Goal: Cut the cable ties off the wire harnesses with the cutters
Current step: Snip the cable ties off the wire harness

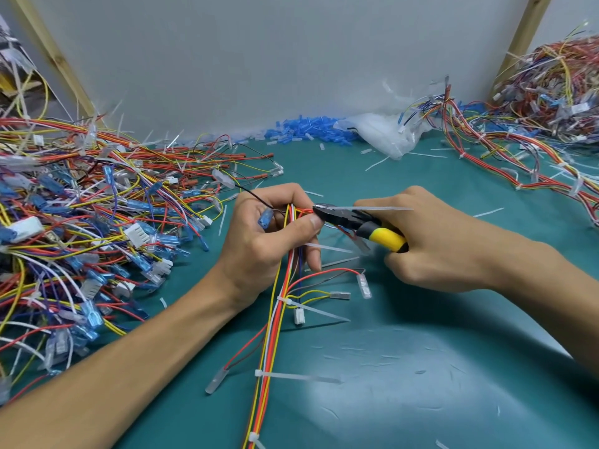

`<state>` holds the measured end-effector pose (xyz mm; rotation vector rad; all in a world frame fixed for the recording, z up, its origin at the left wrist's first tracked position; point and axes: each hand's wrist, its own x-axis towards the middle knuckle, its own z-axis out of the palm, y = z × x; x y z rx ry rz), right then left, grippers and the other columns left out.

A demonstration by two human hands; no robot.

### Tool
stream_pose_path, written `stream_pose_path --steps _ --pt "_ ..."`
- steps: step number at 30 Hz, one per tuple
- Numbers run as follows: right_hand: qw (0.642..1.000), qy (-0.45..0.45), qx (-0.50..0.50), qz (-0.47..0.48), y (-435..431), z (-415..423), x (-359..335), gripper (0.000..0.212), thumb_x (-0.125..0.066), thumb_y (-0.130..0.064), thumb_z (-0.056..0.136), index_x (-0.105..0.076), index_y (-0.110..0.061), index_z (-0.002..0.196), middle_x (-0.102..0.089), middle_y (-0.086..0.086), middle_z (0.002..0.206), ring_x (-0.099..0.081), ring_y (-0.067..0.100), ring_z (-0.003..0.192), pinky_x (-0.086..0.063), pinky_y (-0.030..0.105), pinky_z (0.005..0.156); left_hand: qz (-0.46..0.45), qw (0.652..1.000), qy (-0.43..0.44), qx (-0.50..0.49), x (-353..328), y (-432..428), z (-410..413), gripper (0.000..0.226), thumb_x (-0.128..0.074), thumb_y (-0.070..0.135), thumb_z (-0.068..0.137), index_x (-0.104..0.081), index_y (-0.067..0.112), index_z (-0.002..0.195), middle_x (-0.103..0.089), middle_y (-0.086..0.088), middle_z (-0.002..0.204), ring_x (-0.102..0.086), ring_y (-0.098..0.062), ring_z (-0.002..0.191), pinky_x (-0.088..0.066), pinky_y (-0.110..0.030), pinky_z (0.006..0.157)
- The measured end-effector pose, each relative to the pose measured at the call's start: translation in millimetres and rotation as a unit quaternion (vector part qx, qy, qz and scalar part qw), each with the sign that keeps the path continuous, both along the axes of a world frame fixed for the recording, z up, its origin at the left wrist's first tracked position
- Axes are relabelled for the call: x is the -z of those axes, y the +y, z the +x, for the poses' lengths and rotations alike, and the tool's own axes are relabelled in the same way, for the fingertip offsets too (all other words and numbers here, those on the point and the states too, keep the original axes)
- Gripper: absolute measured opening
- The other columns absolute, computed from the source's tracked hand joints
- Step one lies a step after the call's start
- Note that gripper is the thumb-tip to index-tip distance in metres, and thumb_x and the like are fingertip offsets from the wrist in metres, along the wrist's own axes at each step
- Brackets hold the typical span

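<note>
My left hand grips a wire harness of red, yellow, white and orange wires that runs down toward the bottom edge. My right hand holds the cutters, black with yellow handles. Their jaws sit at a translucent cable tie on the bundle, just beside my left thumb. The tie's tail sticks out to the right over the cutters. More white cable ties wrap the harness lower down, with long tails pointing right.
A big tangle of harnesses with blue connectors fills the left. Another pile lies at the back right. Blue sleeves and a plastic bag sit by the wall. Cut tie scraps dot the green mat.
</note>
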<state>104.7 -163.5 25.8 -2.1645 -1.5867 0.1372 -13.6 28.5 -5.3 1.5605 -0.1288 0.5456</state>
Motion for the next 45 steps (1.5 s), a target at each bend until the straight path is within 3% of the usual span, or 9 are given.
stream_pose_path --steps 14,18,22,26,30,33,35,39,45 --pt "0.998 0.032 0.045 -0.012 1 -4 -1 0.013 -0.044 -0.011 0.063 -0.046 -0.021 0.072 -0.038 0.010 0.062 -0.029 0.025 0.059 -0.028 0.045 0.050 -0.012 1.000 -0.008 0.023 1 1 1 0.022 -0.069 0.018 0.082 -0.053 0.002 0.080 -0.050 -0.024 0.051 -0.062 -0.026 0.042 -0.044 -0.024 0.045" --pt "0.998 0.041 0.045 0.002 1 -7 -1 0.018 -0.043 -0.013 0.062 -0.044 -0.028 0.071 -0.037 0.011 0.063 -0.030 0.030 0.062 -0.026 0.046 0.049 -0.016 0.999 -0.010 0.031 2 2 1 0.024 -0.069 0.018 0.083 -0.053 0.000 0.077 -0.057 -0.016 0.051 -0.062 -0.027 0.041 -0.044 -0.023 0.045" --pt "0.997 0.044 0.058 0.036 5 -7 0 0.014 -0.043 -0.013 0.063 -0.041 -0.024 0.070 -0.035 0.013 0.064 -0.021 0.020 0.059 -0.020 0.031 0.048 -0.014 1.000 -0.002 0.019 0 3 1 0.017 -0.068 0.021 0.082 -0.059 0.010 0.074 -0.059 -0.013 0.051 -0.057 -0.029 0.040 -0.039 -0.030 0.043" --pt "0.986 0.059 0.111 0.114 7 -2 2 0.015 -0.049 -0.013 0.065 -0.036 -0.018 0.071 -0.035 0.011 0.063 -0.024 0.019 0.058 -0.022 0.038 0.052 -0.013 1.000 0.000 -0.011 -2 3 3 0.022 -0.069 0.019 0.084 -0.057 0.005 0.073 -0.057 -0.013 0.050 -0.054 -0.029 0.041 -0.034 -0.039 0.042" --pt "0.978 0.075 0.129 0.149 6 -2 -2 0.028 -0.056 -0.017 0.061 -0.052 -0.016 0.088 -0.053 0.003 0.073 -0.045 0.029 0.069 -0.039 0.044 0.057 -0.024 0.999 0.020 -0.041 -2 4 7 0.015 -0.066 0.014 0.089 -0.061 0.010 0.075 -0.057 -0.014 0.047 -0.042 -0.035 0.034 -0.031 -0.023 0.040" --pt "0.972 0.129 0.116 0.160 7 -4 -3 0.032 -0.058 -0.014 0.056 -0.064 -0.017 0.087 -0.052 0.003 0.061 -0.044 0.027 0.057 -0.039 0.042 0.050 -0.033 0.997 0.032 -0.066 0 5 11 0.016 -0.067 0.015 0.094 -0.062 0.014 0.079 -0.060 -0.012 0.049 -0.034 -0.021 0.023 -0.026 -0.013 0.035" --pt "0.961 0.184 0.109 0.174 6 -5 -3 0.034 -0.060 -0.011 0.049 -0.068 -0.019 0.081 -0.048 0.002 0.056 -0.040 0.022 0.053 -0.035 0.038 0.049 -0.037 0.996 0.035 -0.079 0 5 15 0.015 -0.067 0.013 0.098 -0.060 0.009 0.085 -0.062 -0.010 0.051 -0.034 -0.015 0.021 -0.027 -0.012 0.033" --pt "0.968 0.093 0.144 0.184 6 -4 1 0.030 -0.063 -0.017 0.062 -0.064 -0.021 0.092 -0.054 0.015 0.067 -0.042 0.035 0.064 -0.042 0.048 0.054 -0.095 0.993 0.034 -0.065 -3 6 17 0.025 -0.067 0.026 0.091 -0.059 0.003 0.095 -0.065 -0.010 0.058 -0.045 -0.015 0.028 -0.036 -0.015 0.037" --pt "0.969 0.078 0.161 0.173 8 0 8 0.046 -0.071 -0.011 0.077 -0.043 -0.029 0.108 -0.061 0.002 0.073 -0.044 0.023 0.063 -0.041 0.042 0.056 -0.152 0.988 0.025 -0.011 -2 6 15 0.021 -0.060 0.011 0.087 -0.060 0.003 0.107 -0.070 -0.015 0.074 -0.056 -0.018 0.050 -0.050 -0.021 0.053"
